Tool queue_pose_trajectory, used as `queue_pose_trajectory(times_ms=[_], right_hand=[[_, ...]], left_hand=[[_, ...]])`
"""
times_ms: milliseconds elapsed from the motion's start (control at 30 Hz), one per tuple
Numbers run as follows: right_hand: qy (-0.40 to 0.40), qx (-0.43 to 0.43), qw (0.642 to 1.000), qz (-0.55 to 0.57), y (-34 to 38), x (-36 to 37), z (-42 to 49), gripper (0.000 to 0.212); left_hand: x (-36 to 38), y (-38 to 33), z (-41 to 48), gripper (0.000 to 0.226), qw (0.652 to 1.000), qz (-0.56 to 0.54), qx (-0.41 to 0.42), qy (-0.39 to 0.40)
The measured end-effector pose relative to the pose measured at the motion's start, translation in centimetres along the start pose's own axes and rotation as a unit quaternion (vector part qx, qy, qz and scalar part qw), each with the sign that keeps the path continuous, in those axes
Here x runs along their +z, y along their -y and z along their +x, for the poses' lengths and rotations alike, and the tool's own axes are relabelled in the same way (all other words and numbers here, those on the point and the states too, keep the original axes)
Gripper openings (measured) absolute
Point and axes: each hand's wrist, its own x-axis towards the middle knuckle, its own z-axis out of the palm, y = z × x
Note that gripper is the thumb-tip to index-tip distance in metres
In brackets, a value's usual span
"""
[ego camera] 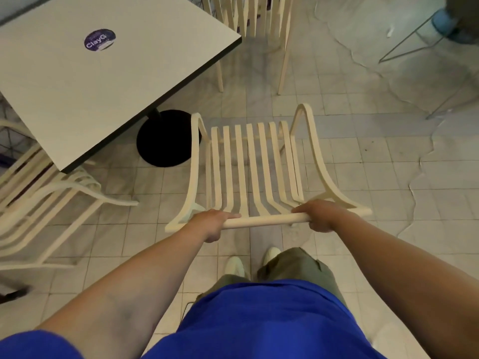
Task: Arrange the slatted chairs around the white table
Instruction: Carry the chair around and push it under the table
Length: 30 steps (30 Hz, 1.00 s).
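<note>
Cream slatted chair (248, 164): left hand (211, 225) and right hand (322, 216) clamp fingers (302, 210) round its top rail (267, 220).

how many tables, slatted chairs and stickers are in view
white table: 1
slatted chairs: 3 (gripped chair, far chair, left chair)
sticker: 1
total: 5

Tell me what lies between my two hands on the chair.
Only a bare stretch of the chair top rail, which the left hand and right hand both grip; the head view shows it.
</note>
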Motion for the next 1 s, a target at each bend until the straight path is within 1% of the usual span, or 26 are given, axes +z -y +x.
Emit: queue_pose_trajectory(times_ms=[133,233,333,533,767,1000], right_hand=[[0.003,0.004,0.999,-0.045,0.5,0.1,-0.2,0.064],[0.003,0.003,0.999,-0.042,-0.4,0.4,0.4,0.073],[0.023,-0.025,0.999,-0.038,-1.2,0.4,1.2,0.080],[0.052,-0.081,0.993,-0.065,-2.6,0.0,1.9,0.084],[0.069,-0.110,0.986,-0.106,-5.8,-2.0,3.1,0.087],[0.073,-0.149,0.973,-0.158,-7.9,-4.2,4.4,0.084]], left_hand=[[0.5,0.0,0.0,0.090,1.000,0.003,-0.006,-0.012],[0.4,-0.1,0.0,0.088,1.000,0.002,-0.010,-0.020],[0.5,-0.5,-0.3,0.089,0.999,0.002,-0.023,-0.027],[0.3,-1.6,-0.8,0.089,0.999,-0.002,-0.045,-0.028],[1.4,-5.5,-1.0,0.090,0.995,-0.043,-0.086,-0.028],[3.1,-9.3,-1.5,0.084,0.984,-0.111,-0.132,-0.041]])
